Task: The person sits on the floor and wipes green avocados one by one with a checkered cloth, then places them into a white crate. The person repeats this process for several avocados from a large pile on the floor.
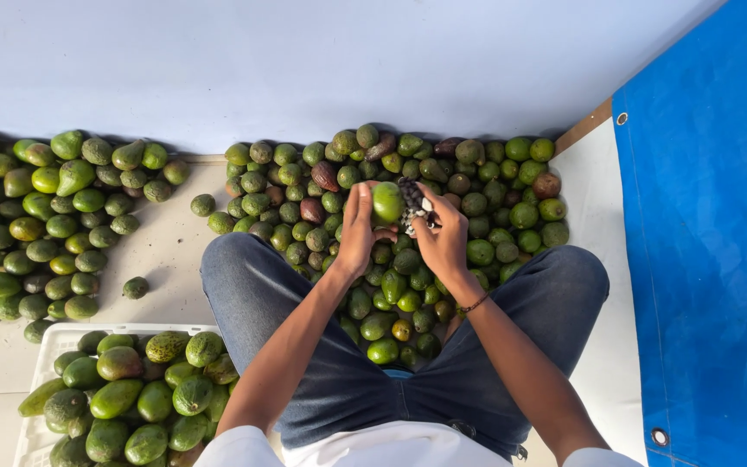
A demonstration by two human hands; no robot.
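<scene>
My left hand (358,227) holds a bright green avocado (387,202) up above a pile of avocados (477,207) lying between my knees. My right hand (443,235) is beside the fruit and grips a small dark and white object (414,206) pressed against the avocado's right side; what it is I cannot tell. The pile reaches from my lap to the pale wall and mixes green fruit with a few brownish ones.
A second heap of green avocados (36,225) covers the floor at the left. A white plastic crate (49,346) at the lower left holds several avocados. One loose avocado (136,287) lies between them. A blue tarp (711,233) hangs at the right.
</scene>
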